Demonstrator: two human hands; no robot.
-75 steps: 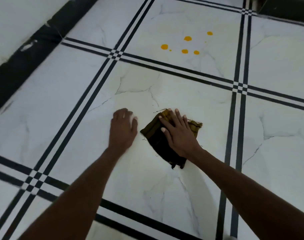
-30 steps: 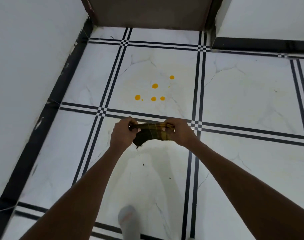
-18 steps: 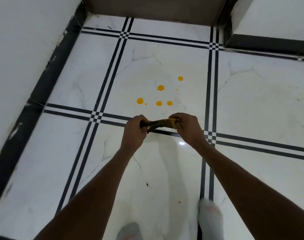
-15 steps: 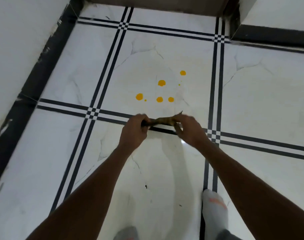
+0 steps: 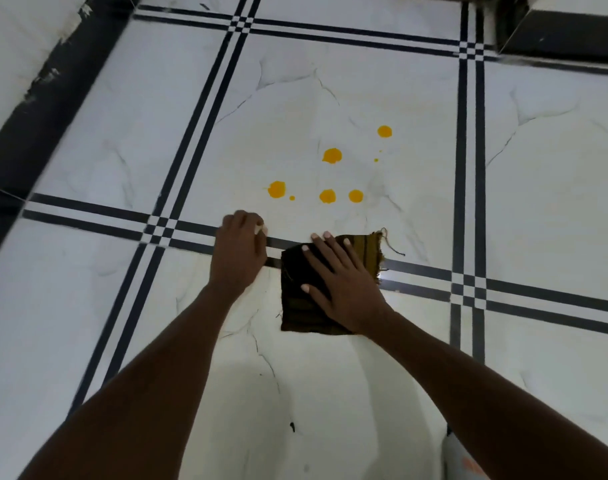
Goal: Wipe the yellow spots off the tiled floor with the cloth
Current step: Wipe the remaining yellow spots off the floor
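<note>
Right hand (image 5: 344, 285) pressing flat, fingers spread, on cloth (image 5: 297, 306) lying on floor (image 5: 538, 202). Left hand (image 5: 238, 252) resting curled, empty, at cloth's 9 o'clock. Spots (image 5: 332, 155) sitting unwiped at cloth's 12 o'clock.

Right hand (image 5: 344, 285) flat on dark cloth (image 5: 297, 306) beside curled left hand (image 5: 238, 254), yellow spots (image 5: 332, 155) just beyond on tiled floor (image 5: 88, 306).

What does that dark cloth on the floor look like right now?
The cloth is a dark brown woven square with a yellowish striped end, frayed edges and loose threads. It lies flat on the white tiled floor, across a black grout line, just short of the yellow spots. The right hand presses flat on it.
</note>
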